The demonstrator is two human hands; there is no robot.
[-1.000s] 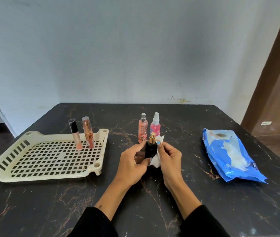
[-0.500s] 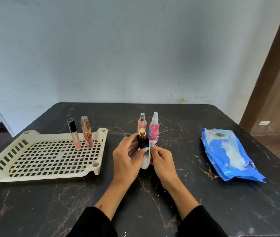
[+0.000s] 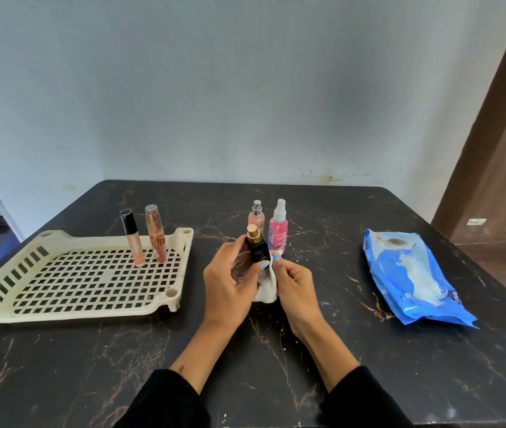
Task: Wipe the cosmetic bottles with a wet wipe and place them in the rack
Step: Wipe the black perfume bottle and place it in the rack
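Black marble-patterned table against a pale wall, with a person wiping a small perfume bottle above it.

Taking the cream slotted rack as landmark: two lip-gloss tubes, one black-capped and one rose-gold-capped, stand upright at its far edge. Just right of the rack, the left hand is closed around a black bottle with a gold sprayer, held upright above the table. The right hand pinches a white wet wipe against the bottle's lower side. Beyond the hands, farther from the rack, a peach spray bottle and a pink spray bottle stand side by side. Well to the right lies a blue wipes pack.
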